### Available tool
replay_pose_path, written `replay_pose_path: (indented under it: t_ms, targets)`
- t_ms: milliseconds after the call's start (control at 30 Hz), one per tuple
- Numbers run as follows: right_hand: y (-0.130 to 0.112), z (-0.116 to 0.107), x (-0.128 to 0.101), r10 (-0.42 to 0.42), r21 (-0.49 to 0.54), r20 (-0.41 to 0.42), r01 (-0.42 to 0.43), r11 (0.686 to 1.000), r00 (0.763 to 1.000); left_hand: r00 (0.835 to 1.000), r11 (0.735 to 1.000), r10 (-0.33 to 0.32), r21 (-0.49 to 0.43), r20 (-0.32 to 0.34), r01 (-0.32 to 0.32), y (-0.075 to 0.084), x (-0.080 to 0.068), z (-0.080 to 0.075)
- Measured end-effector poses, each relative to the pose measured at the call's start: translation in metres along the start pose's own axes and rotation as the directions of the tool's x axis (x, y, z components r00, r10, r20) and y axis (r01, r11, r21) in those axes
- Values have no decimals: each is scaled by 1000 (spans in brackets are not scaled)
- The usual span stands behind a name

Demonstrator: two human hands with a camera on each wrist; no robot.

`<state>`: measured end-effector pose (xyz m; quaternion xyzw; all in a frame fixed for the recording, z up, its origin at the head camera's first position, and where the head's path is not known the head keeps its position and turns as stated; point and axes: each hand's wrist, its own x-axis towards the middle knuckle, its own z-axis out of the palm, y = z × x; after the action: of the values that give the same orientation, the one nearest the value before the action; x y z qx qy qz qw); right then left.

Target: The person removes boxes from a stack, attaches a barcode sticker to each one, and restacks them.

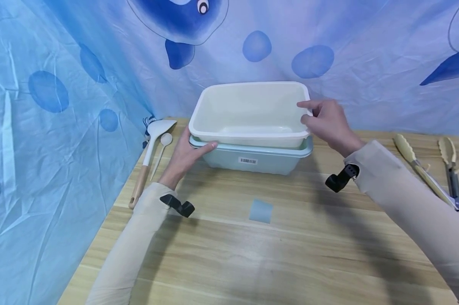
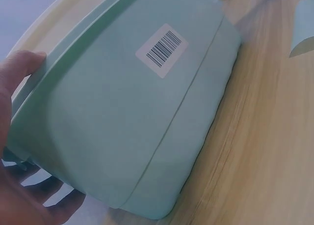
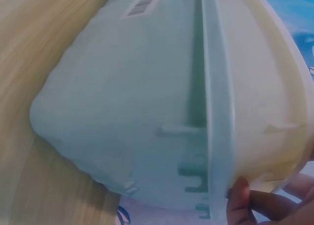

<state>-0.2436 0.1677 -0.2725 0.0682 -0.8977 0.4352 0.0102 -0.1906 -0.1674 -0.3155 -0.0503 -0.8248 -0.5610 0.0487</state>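
**A:** Where are the two tubs?

**B:** Toward the far side of the desk (image 1: 290, 250), near the middle. The cream tub (image 1: 248, 112) sits nested inside the pale green tub (image 1: 252, 159), riding high so its rim stands clear above the green rim. The green one has a barcode label (image 1: 247, 160) on its near wall.

**A:** And the left hand?

**B:** The left hand (image 1: 185, 154) is at the left end of the stack. Its thumb lies along the green rim at the near left corner, with the rest of the hand down the end wall. The left wrist view shows the thumb (image 2: 22, 63) pressed on that rim and fingers curled under the tub's end, so the fingers are gripping the green tub.

**A:** The right hand?

**B:** The right hand (image 1: 326, 123) is at the right end, higher up. Its fingers pinch the rim of the cream tub at the far right corner, forefinger stretched over the edge. In the right wrist view a fingertip (image 3: 238, 200) touches the rims where the two tubs meet.

**A:** What else is on the desk?

**B:** A white ladle with a wooden handle (image 1: 149, 156) and a small white spoon (image 1: 162, 146) lie left of the tubs, near the blue cloth (image 1: 61, 106). Two pairs of tongs (image 1: 427, 173) lie at the right edge. A light blue square (image 1: 261, 210) sits flat on the desk, just nearer than the tubs.
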Motion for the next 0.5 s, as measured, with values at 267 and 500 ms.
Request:
replay_pose_path:
  t_ms: [267,500]
  targets:
    - [9,6,-5,-17,-9,-31,17,1000,999,999,997,51,-59,12,-50,-6,1,0]
    - [17,11,-14,-3,-5,-116,2,1000,993,999,998,46,-51,3,-46,-34,13,2]
